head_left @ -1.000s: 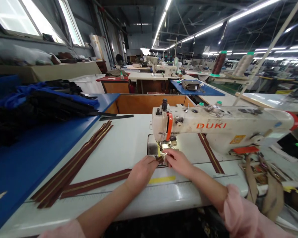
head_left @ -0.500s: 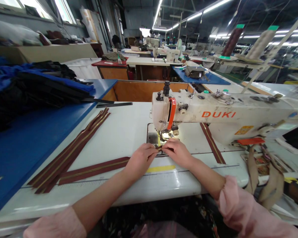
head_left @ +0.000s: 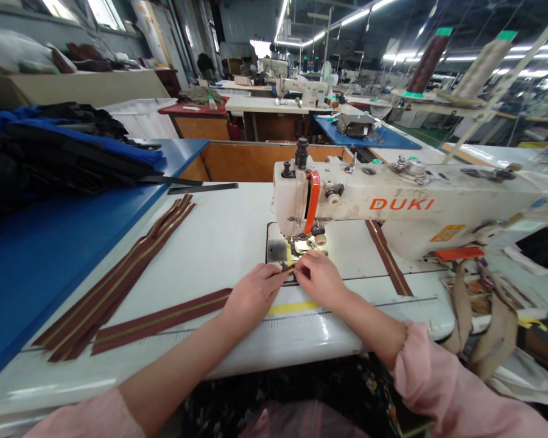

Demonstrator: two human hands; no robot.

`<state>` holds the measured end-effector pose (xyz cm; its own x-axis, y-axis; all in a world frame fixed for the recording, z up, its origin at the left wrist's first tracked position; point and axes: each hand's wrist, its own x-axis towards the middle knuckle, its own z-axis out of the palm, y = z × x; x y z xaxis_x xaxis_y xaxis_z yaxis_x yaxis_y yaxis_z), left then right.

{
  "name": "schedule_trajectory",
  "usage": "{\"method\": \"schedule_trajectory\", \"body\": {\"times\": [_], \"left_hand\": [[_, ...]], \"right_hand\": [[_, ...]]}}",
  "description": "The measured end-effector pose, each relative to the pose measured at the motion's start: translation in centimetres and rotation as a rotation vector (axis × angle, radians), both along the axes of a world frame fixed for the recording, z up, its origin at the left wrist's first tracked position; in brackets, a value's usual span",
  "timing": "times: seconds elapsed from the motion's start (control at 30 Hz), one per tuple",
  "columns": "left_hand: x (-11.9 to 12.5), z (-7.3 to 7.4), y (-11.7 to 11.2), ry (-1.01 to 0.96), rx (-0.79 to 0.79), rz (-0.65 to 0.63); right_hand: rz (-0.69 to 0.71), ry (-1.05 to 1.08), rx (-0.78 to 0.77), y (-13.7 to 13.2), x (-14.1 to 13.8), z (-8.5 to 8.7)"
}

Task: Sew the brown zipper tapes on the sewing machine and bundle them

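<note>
Pinching a brown zipper strip (head_left: 288, 269) between them, the left hand (head_left: 254, 292) and right hand (head_left: 318, 278) nearly meet in the head view — just in front of the sewing machine (head_left: 347, 198). More zipper strips (head_left: 119, 277) lie overlapping on the table (head_left: 231, 234) — well to the left.

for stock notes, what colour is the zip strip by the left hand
The zip strip is reddish brown with a golden middle line (head view).

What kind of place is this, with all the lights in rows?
Probably a sewing workshop or factory. There's a big sewing machine in front, thread cones on a stand, and a second machine farther back.
</note>
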<state>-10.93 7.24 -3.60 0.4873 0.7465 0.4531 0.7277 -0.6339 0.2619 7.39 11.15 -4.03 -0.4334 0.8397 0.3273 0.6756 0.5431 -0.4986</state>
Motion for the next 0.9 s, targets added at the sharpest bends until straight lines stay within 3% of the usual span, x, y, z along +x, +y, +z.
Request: {"method": "schedule_trajectory", "body": {"times": [0.23,0.47,0.6,0.77,0.9], "left_hand": [[0.0,0.6,-0.2,0.307,0.009,-0.029],[0.1,1.1,-0.5,0.394,-0.114,-0.011],[0.3,1.8,-0.2,0.376,-0.211,0.008],[1.4,3.3,0.5,0.209,-0.408,0.002],[2.1,3.3,0.5,0.172,-0.428,-0.007]], "right_hand": [[0.009,-0.036,0.020,0.0,0.0,0.2],[0.008,-0.060,0.028,-0.2,0.0,0.4],[0.006,-0.079,0.047,-0.1,0.0,0.3],[0.092,-0.093,0.024,0.9,0.2,0.5],[0.144,-0.082,0.004,1.7,0.5,0.9]]}}
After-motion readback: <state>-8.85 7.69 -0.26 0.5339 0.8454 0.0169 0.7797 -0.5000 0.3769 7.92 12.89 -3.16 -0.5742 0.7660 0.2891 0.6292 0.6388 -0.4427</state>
